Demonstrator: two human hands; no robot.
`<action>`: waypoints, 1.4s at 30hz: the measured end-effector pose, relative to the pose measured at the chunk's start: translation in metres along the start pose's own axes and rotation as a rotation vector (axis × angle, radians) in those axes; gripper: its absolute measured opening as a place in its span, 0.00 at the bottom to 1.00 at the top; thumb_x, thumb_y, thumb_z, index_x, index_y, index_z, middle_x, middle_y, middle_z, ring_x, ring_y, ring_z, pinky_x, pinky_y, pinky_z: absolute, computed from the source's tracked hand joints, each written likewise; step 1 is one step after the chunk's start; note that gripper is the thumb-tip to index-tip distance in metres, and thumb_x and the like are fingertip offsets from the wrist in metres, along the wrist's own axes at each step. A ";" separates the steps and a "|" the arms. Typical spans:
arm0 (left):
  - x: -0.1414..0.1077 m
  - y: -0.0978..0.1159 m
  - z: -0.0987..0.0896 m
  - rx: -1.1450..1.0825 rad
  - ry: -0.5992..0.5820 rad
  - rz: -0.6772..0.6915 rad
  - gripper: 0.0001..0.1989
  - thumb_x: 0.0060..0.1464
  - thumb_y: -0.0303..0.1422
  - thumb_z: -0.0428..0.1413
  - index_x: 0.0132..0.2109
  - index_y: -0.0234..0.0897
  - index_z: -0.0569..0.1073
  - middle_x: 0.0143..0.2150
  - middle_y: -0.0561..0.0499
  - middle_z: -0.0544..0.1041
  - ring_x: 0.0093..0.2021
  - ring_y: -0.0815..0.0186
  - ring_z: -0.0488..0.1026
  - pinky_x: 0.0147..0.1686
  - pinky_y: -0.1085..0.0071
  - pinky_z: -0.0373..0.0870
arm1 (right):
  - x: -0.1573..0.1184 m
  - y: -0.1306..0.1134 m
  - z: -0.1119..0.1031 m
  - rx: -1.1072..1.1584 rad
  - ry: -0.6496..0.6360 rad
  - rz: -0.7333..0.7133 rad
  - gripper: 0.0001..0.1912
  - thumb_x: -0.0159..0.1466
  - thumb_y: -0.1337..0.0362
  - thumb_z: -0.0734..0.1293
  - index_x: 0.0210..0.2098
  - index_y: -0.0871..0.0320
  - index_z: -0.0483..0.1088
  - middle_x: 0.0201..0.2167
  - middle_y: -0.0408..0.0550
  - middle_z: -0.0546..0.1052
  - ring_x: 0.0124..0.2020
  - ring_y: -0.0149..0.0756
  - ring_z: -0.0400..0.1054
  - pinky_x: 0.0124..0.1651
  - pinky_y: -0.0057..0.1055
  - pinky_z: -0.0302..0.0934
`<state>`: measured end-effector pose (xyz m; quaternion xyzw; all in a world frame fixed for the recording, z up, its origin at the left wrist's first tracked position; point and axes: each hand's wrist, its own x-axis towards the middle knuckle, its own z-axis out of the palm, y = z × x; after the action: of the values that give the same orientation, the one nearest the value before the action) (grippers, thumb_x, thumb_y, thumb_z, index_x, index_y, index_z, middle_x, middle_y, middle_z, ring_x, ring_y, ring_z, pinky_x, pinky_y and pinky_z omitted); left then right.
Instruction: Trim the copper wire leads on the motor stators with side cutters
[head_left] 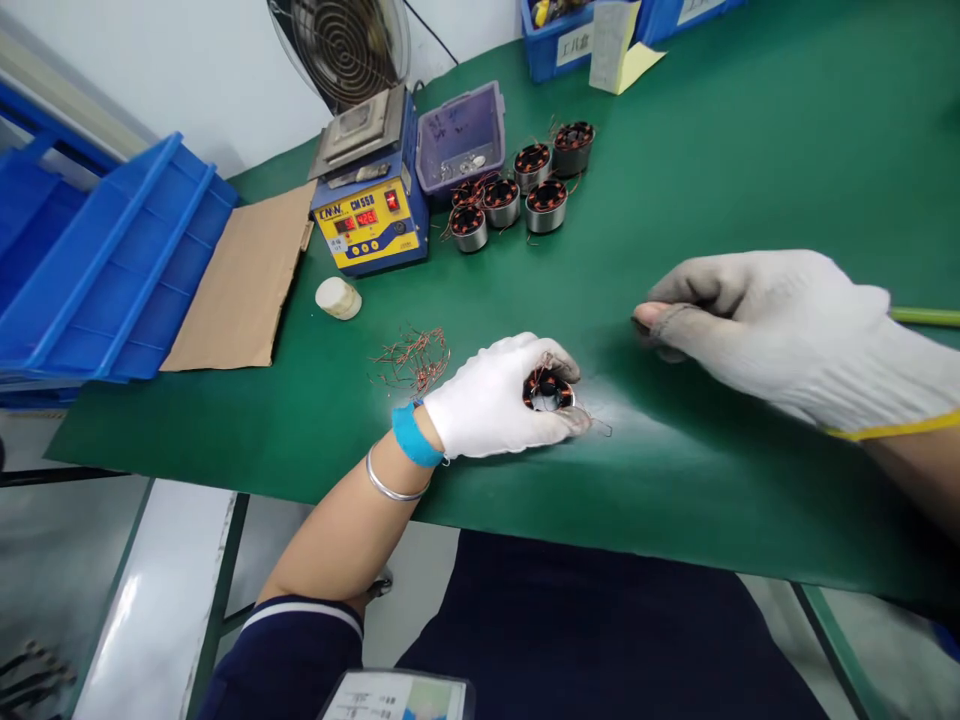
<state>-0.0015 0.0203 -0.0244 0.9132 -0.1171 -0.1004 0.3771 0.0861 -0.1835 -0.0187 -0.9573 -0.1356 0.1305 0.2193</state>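
My left hand (499, 395), in a white glove, wraps round a small motor stator (551, 388) with copper windings. The stator lies on the green table, its open face up and loose wire ends sticking out toward the right. My right hand (757, 325), gloved too, is raised to the right, apart from the stator. Its thumb and fingers are pinched together; whatever may be between them is too small or hidden to name. A tangle of cut copper wires (416, 360) lies left of my left hand.
Several more stators (546, 205) stand behind, near a purple bin (461, 140) and a blue-yellow heating unit (371, 220) with a red display. A white round block (338, 298), cardboard (244, 275) and a blue crate (127, 270) are at left. A fan (337, 50) stands at the back.
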 end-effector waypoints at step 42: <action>0.002 -0.005 0.027 0.025 0.261 0.121 0.06 0.57 0.32 0.52 0.32 0.39 0.71 0.32 0.51 0.77 0.35 0.64 0.73 0.39 0.67 0.71 | -0.017 -0.005 0.021 -0.154 -0.364 -0.350 0.18 0.63 0.51 0.57 0.29 0.53 0.73 0.26 0.43 0.76 0.26 0.35 0.66 0.27 0.31 0.48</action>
<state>-0.0068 0.0050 -0.0466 0.9144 -0.1230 0.0435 0.3831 0.0631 -0.1760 -0.0314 -0.8939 -0.3459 0.2498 0.1372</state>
